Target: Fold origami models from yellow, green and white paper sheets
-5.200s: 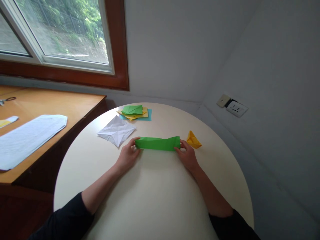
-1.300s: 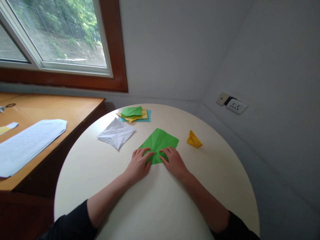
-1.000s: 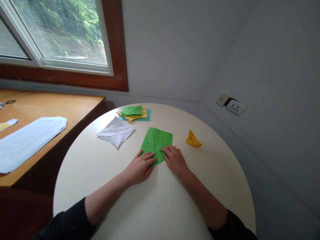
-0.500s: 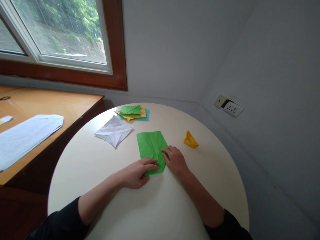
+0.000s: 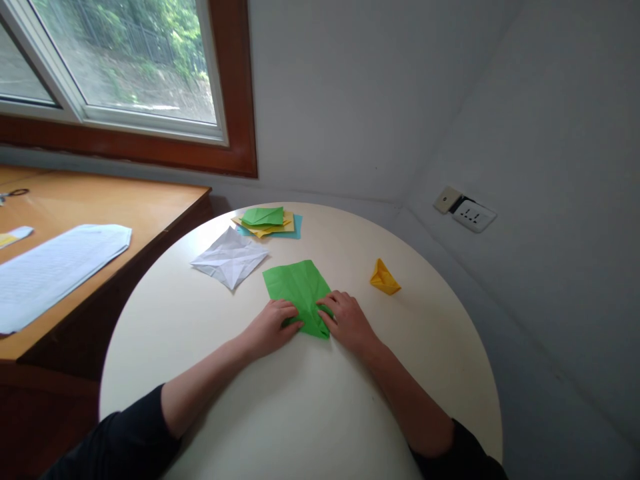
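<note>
A green paper sheet (image 5: 295, 288) with creases lies flat near the middle of the round white table (image 5: 310, 413). My left hand (image 5: 270, 327) rests on its near left edge with the fingertips curled onto the paper. My right hand (image 5: 347, 322) presses on its near right corner. Both hands lie flat on the sheet, pinning it to the table rather than lifting it.
A crumpled white sheet (image 5: 229, 257) lies left of the green one. A stack of green, yellow and blue papers (image 5: 267, 221) sits at the far edge. A small folded yellow paper (image 5: 384, 278) is to the right. A wooden desk (image 5: 100, 207) with printed papers (image 5: 55, 263) adjoins on the left.
The green paper was a long folded strip held at both ends; it is now opened into a wide sheet and has been turned on the table, with both hands moved to its near edge.
</note>
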`<state>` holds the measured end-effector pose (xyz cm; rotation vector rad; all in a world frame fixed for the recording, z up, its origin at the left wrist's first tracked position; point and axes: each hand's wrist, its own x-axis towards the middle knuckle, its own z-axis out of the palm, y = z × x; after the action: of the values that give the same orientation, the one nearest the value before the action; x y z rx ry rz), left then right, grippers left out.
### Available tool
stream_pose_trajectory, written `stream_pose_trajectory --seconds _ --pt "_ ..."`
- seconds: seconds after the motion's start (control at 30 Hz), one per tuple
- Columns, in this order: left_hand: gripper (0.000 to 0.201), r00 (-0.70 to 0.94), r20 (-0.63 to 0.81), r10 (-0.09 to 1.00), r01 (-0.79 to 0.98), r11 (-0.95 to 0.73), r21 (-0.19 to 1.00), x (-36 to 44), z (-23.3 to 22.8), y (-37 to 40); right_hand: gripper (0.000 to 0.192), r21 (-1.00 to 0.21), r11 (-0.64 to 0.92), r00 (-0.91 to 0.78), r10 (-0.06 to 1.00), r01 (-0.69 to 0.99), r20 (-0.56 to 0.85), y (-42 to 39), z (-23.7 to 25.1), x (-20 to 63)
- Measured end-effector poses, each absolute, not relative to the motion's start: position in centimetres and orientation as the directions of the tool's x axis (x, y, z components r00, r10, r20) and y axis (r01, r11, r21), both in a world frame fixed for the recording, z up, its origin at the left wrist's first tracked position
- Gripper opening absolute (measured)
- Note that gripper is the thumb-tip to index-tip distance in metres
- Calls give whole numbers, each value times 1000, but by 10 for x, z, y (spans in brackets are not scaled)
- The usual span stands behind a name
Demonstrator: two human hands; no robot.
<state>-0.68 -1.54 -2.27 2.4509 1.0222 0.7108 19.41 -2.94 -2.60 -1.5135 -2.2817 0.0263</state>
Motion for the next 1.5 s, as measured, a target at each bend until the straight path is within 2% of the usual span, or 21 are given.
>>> stream_pose_trajectory --seconds 0.1,0.27,0.57,0.67,0.73,0.83,0.97,1.1,1.23,1.4,1.5 --pt "26 561 285 777 571 -613 546 -2 -26 -15 16 -232 419 -339 885 878 318 -30 -26 193" --pt "17 527 264 808 602 -573 556 3 -31 -16 16 -238 409 -330 892 881 309 -30 -25 193" --pt "4 483 220 848 699 -524 486 9 -27 -20 17 -237 415 -334 888 879 316 -31 -24 193" --pt "13 477 240 846 700 -530 479 10 -27 -21 18 -233 409 -333 892 882 306 -32 -23 193" --pt "18 480 281 831 702 -556 445 11 -28 -21 18 -232 409 -333 892 883 305 -32 -23 193" --pt "16 519 335 786 722 -613 321 15 -28 -21 17 -243 410 -328 891 879 314 -31 -24 193" --pt "22 632 282 722 699 -688 193 19 -25 -23 9 -268 416 -330 891 869 311 -30 -25 195" --pt "20 667 239 706 660 -708 251 12 -16 -28 6 -325 441 -345 885 837 314 -28 -24 199" --pt "42 713 216 667 610 -742 277 2 -10 -31 13 -389 458 -350 881 799 318 -26 -24 204" --pt "27 689 214 692 652 -722 232 2 -13 -28 25 -427 451 -343 887 783 308 -25 -27 206" --pt "25 665 235 708 666 -706 241 2 -16 -26 32 -447 439 -331 894 779 301 -25 -29 208"
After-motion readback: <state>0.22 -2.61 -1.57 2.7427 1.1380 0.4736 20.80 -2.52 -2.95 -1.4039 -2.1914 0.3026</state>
